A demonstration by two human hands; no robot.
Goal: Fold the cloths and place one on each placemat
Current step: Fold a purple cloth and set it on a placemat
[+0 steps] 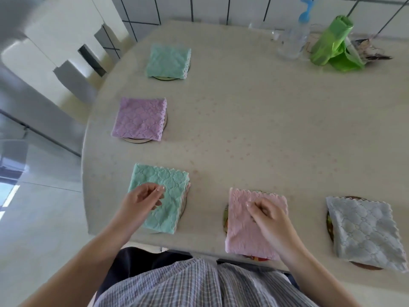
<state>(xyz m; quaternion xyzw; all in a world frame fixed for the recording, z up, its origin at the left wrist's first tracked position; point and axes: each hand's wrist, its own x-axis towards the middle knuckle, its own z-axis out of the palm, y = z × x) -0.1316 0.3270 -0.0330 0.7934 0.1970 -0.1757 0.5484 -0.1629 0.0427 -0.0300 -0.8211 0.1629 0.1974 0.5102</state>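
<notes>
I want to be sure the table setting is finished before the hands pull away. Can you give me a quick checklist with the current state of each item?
1. Five folded cloths on the table: ok.
2. Far teal cloth and purple cloth each cover a placemat: ok.
3. Near teal cloth on its mat, under left hand: ok.
4. Pink cloth on its mat, right hand resting on it: ok.
5. Grey cloth on its mat: ok.
6. Cloths centred on their mats: cannot tell.
</notes>
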